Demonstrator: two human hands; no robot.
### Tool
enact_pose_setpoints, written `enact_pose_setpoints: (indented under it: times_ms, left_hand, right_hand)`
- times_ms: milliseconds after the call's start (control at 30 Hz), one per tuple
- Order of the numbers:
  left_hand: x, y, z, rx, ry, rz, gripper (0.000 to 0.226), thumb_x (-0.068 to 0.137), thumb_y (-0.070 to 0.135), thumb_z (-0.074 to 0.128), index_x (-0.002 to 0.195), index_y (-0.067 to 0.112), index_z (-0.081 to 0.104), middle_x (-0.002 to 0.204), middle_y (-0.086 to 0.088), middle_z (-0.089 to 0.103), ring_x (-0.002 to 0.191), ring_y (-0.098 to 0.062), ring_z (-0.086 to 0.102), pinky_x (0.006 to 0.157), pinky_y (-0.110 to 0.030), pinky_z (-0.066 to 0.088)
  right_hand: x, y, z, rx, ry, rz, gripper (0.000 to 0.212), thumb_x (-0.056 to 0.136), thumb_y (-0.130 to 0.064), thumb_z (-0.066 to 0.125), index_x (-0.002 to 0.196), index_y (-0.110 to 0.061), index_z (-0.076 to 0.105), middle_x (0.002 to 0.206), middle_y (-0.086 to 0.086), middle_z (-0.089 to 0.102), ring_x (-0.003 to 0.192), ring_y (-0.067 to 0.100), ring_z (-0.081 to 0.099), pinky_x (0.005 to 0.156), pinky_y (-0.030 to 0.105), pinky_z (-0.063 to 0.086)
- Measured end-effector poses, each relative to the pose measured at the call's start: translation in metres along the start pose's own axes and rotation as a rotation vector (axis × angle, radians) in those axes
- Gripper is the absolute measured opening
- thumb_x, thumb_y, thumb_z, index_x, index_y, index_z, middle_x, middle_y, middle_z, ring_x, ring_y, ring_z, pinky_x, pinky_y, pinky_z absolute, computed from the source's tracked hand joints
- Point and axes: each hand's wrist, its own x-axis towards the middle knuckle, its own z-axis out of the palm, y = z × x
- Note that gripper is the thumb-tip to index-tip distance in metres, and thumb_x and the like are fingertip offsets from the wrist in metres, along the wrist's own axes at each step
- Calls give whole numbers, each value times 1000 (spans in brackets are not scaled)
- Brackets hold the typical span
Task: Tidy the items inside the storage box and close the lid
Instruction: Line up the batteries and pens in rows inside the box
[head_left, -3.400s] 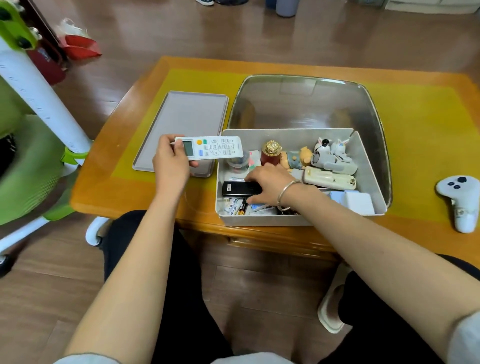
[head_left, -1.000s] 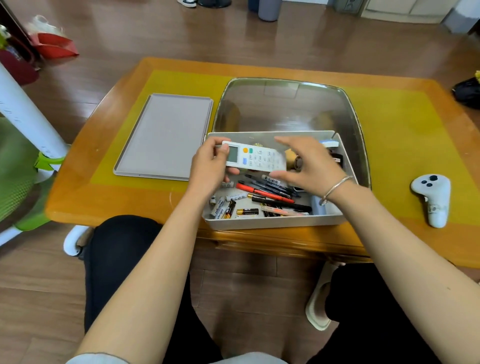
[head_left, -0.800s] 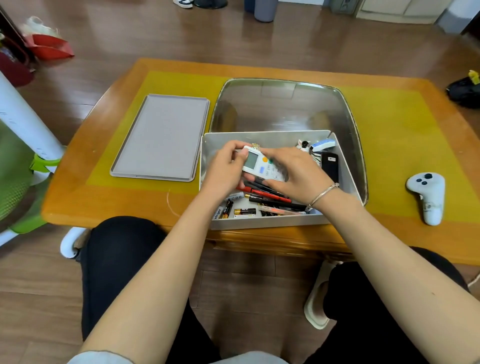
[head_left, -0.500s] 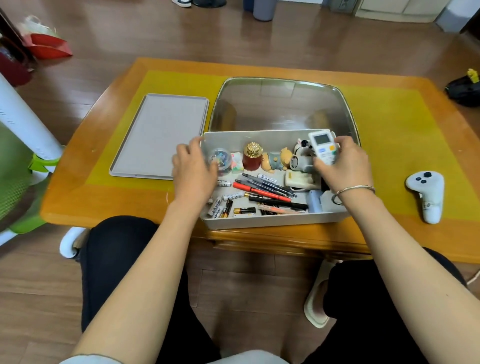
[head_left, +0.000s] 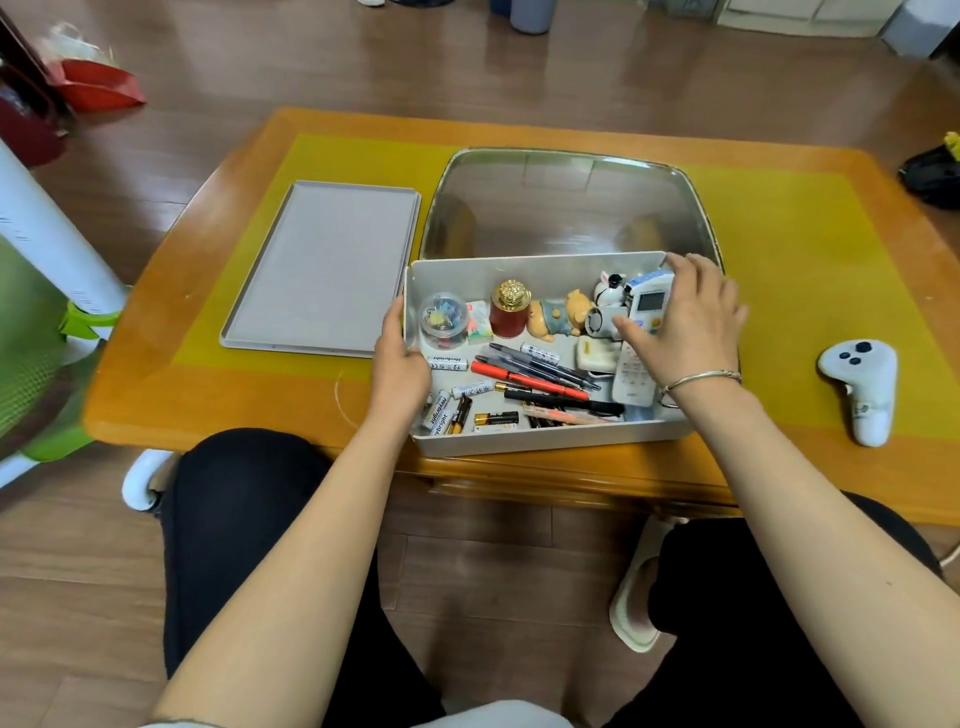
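The white storage box (head_left: 545, 441) stands open at the table's near edge. Inside are pens (head_left: 530, 379), several batteries (head_left: 447, 410), a clear ball of clips (head_left: 442, 318), a red jar with a gold cap (head_left: 510, 312) and small figurines (head_left: 558, 314). My left hand (head_left: 400, 364) grips the box's left wall. My right hand (head_left: 685, 332) holds a white remote (head_left: 647, 304) lengthwise along the box's right wall, thumb across its face. The grey lid (head_left: 322, 270) lies flat on the table left of the box.
A shiny metal tray (head_left: 571, 171) sits directly behind the box. A white game controller (head_left: 862, 384) lies on the yellow mat to the right. A green chair (head_left: 31, 353) stands left of the wooden table (head_left: 234, 415). My knees are below the table's front edge.
The remote passed from my left hand to my right, which has lowered it against the box's right side. My left hand has moved to the box's left wall.
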Motion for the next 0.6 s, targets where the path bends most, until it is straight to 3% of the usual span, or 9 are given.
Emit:
enact_pose_setpoints:
  times_ms: [67,133,200,267,467,600]
  left_hand:
    - [-1,-1,5,-28,9,-2,54,95,3,50,142,25,35,119,3,56,93,-7,62,62,-25,58]
    - [-2,-1,10,-42,19,-3,53,95,0,50,140,26,37,125,-1,56,105,-13,61,72,-35,59]
    - [-2,-2,14,-54,30,-3,53,94,0,50,138,28,38,125,-2,57,108,-15,60,75,-39,59]
    - [-3,-2,18,-76,36,-14,52,94,3,51,136,31,38,123,-1,58,106,-16,62,74,-44,59]
    - [2,-9,22,-66,34,-48,57,94,-2,48,140,29,34,129,-4,54,113,-20,59,83,-49,55]
    - [3,-11,21,-44,30,-46,58,94,-1,48,142,27,32,132,-5,52,116,-22,57,85,-49,55]
  right_hand:
    - [0,-8,1,18,-78,-159,60,75,-46,69,125,-19,51,128,8,49,118,29,41,94,41,34]
    - [-2,-18,4,67,-290,-342,46,75,-45,71,113,-21,61,114,3,60,110,24,49,92,38,39]
    - [-6,-26,7,60,-531,-442,46,72,-47,74,109,-22,64,106,-1,65,103,20,55,89,34,45]
    - [-7,-32,10,-44,-655,-475,50,69,-52,73,109,-23,64,104,-2,67,99,20,57,84,31,46]
    - [-2,-36,16,-281,-711,-572,62,65,-52,76,118,-26,57,112,-2,62,103,21,56,84,32,44]
    - [3,-40,13,-318,-737,-573,45,66,-41,80,104,-24,64,101,-2,63,91,18,57,74,28,43]
